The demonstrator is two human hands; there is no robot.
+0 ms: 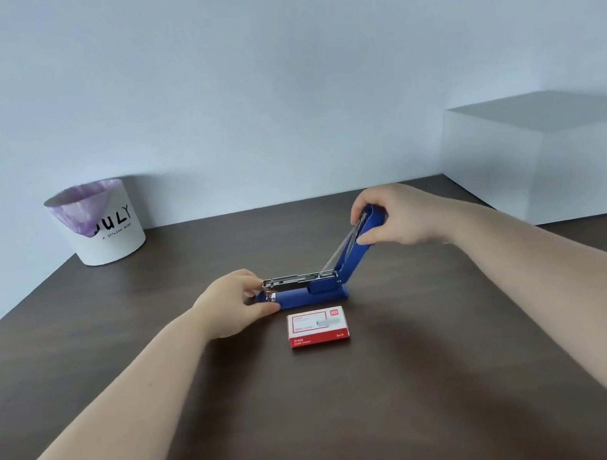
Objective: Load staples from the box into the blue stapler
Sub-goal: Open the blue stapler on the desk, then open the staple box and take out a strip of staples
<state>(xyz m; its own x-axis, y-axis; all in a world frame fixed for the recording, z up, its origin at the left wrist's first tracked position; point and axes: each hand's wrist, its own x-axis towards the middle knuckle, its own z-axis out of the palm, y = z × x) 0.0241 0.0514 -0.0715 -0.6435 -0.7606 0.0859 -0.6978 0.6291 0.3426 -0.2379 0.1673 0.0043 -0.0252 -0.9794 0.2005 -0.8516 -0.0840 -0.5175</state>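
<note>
Dark brown wooden table [407,414] carried a white cylindrical bin with a purple liner [98,225] at far left by the wall, well apart from the work. Blue hinged stapler [313,295] sat mid-table with its top cover swung up to the right and the metal magazine lying flat; right hand [393,218] pinched the raised cover's tip, left hand [231,303] gripped the stapler's front end. Small red-and-white cardboard staple box [317,326] lay closed, just beside the stapler on the near side.
</note>
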